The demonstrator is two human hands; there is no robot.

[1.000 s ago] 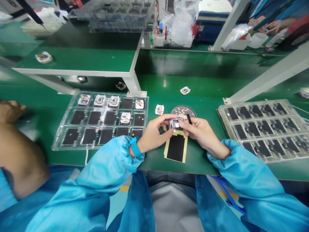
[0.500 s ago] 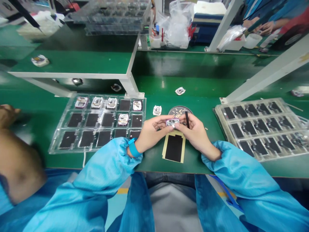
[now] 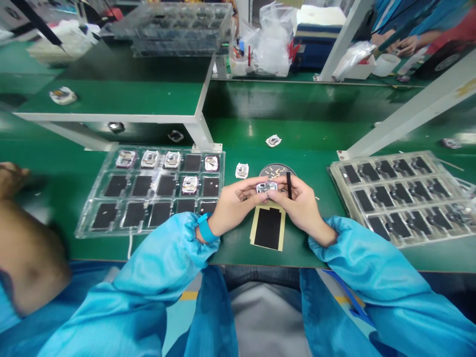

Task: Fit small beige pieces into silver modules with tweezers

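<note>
Between the fingertips of both hands is a small white rounded-square housing with a purple edge and metallic parts inside, like a watch case. My left hand pinches its left side. Gripping the right side, my right hand also has a slim black stick-like tool upright between its fingers. Beneath the hands lies a black rectangular sheet on yellow backing. A round dark dish with small pale pieces is partly hidden behind the fingers. One similar housing rests left of the dish.
To the left is a clear tray with black pads and several housings; to the right, stacked trays of black parts. A raised shelf and slanted posts frame the bench. Another person's arm is at far left.
Loose housings on the green strip behind the trays have shifted left. Both hands stay nearly in place on the held housing, which is tilted slightly differently.
</note>
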